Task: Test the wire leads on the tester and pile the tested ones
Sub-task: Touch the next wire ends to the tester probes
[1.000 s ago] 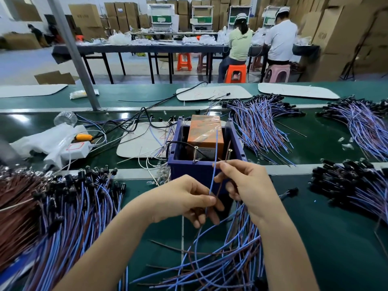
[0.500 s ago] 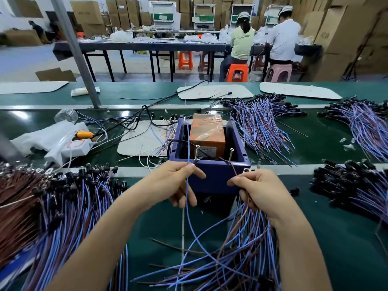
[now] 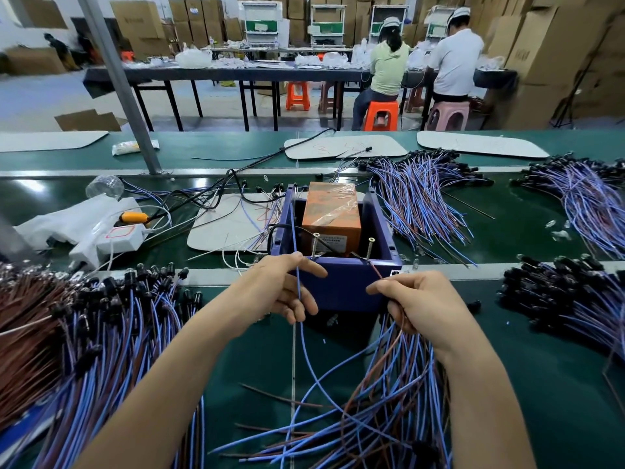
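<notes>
Wires held at the boxy blue plastic tester [image 3: 341,289].
Left grip [image 3: 280,289] pinches a thin blue wire [image 3: 298,279], right grip [image 3: 429,306] a brown wire [image 3: 376,269]; their tails vanish into the tangled heap [image 3: 389,418] below.

— Left hand [image 3: 287,289]?
— Raised, palm turned to the right. Thumb and forefinger pinching a blue wire [image 3: 306,350] at the top, lower fingers curled round it.
— Right hand [image 3: 419,306]?
— Slightly lower than the left and apart from it, back facing up. Thumb and forefinger tips pinching a brown wire [image 3: 376,269], remaining fingers curled under.
— Left forearm [image 3: 169,384], right forearm [image 3: 480,401]?
— Both bare, entering from the bottom edge, angled inward toward the hands.
</notes>
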Action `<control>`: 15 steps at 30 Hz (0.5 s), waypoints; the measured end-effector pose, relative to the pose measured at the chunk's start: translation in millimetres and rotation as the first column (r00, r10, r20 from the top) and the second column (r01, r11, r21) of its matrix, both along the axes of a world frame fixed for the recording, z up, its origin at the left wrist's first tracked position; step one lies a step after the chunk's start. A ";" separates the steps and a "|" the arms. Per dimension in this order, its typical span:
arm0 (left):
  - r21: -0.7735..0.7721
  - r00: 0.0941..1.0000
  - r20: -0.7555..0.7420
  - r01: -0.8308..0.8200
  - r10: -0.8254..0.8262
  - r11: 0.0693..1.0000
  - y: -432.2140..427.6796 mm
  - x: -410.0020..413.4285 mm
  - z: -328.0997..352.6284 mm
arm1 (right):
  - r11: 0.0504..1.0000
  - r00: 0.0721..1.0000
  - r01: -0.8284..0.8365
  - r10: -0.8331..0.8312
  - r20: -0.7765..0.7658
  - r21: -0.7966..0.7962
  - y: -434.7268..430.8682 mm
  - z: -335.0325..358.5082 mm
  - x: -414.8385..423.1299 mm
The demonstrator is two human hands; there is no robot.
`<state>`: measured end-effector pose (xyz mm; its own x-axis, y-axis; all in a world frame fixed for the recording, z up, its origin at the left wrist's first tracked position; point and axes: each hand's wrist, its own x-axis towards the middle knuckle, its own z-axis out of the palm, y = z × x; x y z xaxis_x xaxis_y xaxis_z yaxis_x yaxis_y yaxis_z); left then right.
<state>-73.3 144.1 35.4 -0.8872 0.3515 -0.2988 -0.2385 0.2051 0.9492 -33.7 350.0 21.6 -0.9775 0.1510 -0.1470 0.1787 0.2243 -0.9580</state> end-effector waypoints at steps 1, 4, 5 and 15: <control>-0.039 1.000 -0.019 0.013 -0.013 0.999 0.2 0.1 -1.1 | 1.000 1.000 0.006 -0.006 -0.010 0.000 0.4 0.6 0.2; -0.180 0.992 -0.096 0.066 -0.085 0.981 0.0 1.4 -4.1 | 1.000 1.000 0.017 -0.017 -0.025 0.007 1.4 2.4 0.9; -0.216 0.988 -0.111 0.080 -0.106 0.973 -0.4 1.9 -4.6 | 1.000 0.999 0.019 -0.019 -0.027 0.012 1.7 2.8 1.0; -0.377 0.975 -0.104 0.145 -0.197 0.915 -4.4 1.2 -5.5 | 1.000 1.000 0.010 -0.010 -0.029 0.005 4.2 3.7 1.4</control>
<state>-72.1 139.7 29.9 -0.8646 0.3909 -0.3157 -0.0425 0.5690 0.8212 -32.3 354.1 25.4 -0.9798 0.1617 -0.1174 0.1528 0.2277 -0.9617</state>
